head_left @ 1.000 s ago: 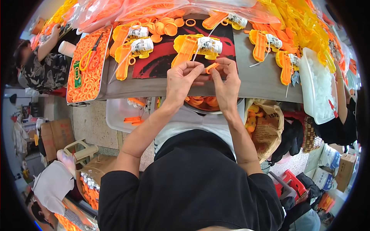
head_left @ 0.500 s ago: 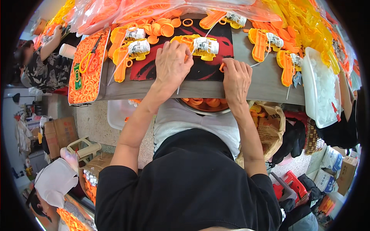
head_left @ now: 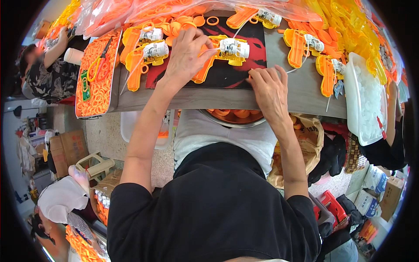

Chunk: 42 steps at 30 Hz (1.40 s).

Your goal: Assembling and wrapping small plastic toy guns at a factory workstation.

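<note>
A toy gun half-shell (head_left: 204,70), orange at the grip and yellow at the body, lies open side up on a black and red mat (head_left: 227,79). A white cylinder with thin wires (head_left: 234,48) sits in its front part. Over the rear of the shell, my left hand (head_left: 181,63) has its thumb and index finger closed at a thin white cord; the fingertips partly hide it. My right hand (head_left: 269,89) rests at the mat's right edge, fingers bent together around a small orange piece (head_left: 250,75), mostly covered.
More part-built toy guns (head_left: 144,61) lie left and right (head_left: 301,48). An orange-ring tray (head_left: 102,94) holds scissors (head_left: 97,69). Orange discs (head_left: 185,26) are heaped behind the mat. A white tub (head_left: 364,100) of translucent parts stands right; a metal bowl (head_left: 235,123) sits below the edge.
My left hand has moved left and up, off the shell's grip, and the cord end no longer hangs below it. My right hand has shifted slightly right and down, still with the orange piece.
</note>
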Each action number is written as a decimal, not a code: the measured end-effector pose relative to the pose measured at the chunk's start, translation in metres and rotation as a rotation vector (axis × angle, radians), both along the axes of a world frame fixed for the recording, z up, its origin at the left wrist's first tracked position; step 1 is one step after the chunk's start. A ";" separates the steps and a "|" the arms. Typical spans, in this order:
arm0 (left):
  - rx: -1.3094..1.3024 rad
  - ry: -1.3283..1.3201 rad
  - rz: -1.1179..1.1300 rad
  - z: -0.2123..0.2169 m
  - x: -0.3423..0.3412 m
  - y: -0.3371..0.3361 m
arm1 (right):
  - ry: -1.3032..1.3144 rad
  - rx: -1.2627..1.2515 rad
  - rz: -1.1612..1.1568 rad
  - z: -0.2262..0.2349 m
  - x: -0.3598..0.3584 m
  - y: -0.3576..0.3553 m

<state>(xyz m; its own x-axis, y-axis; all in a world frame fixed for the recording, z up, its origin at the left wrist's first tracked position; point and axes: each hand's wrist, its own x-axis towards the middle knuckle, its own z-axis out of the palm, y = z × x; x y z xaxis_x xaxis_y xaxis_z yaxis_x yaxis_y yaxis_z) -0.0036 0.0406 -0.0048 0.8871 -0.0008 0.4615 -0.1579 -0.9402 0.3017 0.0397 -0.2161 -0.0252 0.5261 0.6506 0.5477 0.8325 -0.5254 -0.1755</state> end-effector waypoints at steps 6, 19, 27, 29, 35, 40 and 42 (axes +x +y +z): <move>-0.158 -0.138 -0.129 -0.039 0.005 -0.005 | 0.057 0.203 -0.059 -0.013 -0.013 0.002; -0.213 -0.203 0.023 -0.043 -0.002 -0.021 | -0.108 0.219 -0.046 -0.013 -0.022 0.074; -0.400 -0.094 -0.070 -0.032 0.004 -0.010 | -0.128 0.108 -0.008 -0.003 -0.005 0.063; -0.431 -0.121 -0.120 -0.036 0.010 -0.005 | -0.120 -0.019 0.260 0.008 0.010 0.053; -0.421 0.031 -0.041 -0.035 0.006 -0.012 | -0.061 0.034 -0.066 -0.023 -0.050 0.078; -0.598 0.023 -0.067 -0.033 0.008 -0.007 | 0.241 0.296 0.117 -0.006 -0.019 0.061; -0.450 0.036 -0.088 -0.019 0.000 -0.012 | 0.291 0.414 -0.022 0.008 -0.006 0.048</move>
